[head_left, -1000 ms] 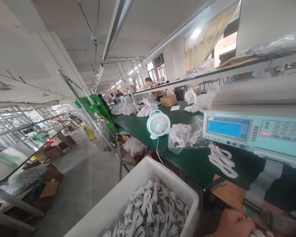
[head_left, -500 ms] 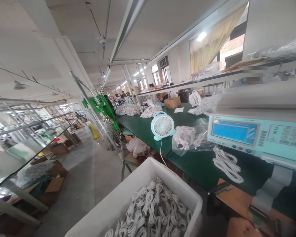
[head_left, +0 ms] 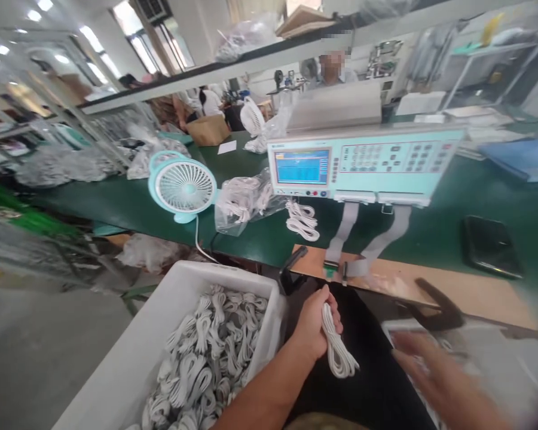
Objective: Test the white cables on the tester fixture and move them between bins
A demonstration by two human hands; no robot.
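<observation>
A coiled white cable (head_left: 338, 349) is gripped in my left hand (head_left: 318, 319), whose fingers wrap round one end while the looped end hangs down over my dark-clothed lap. The hand is just below the test connectors (head_left: 336, 270) on the wooden board, apart from them. My right hand (head_left: 434, 364), blurred by motion, is over a pale container at the lower right; its fingers look stretched out and apart, with nothing visible in them. To my left stands a white bin (head_left: 130, 334) full of similar coiled cables (head_left: 206, 352).
A turquoise tester (head_left: 385, 164) with a lit blue screen stands on the green table (head_left: 246, 242), ribbon cables running to the wooden board (head_left: 399, 278). Nearby are a fan (head_left: 186, 185), bagged cables (head_left: 242, 203), a loose cable bundle (head_left: 302, 220) and a phone (head_left: 492, 246). People sit beyond.
The view has swung right and down, bringing the tester's front, the board and my lap into view. My left hand now shows with the cable; earlier only part of a hand showed at the bottom.
</observation>
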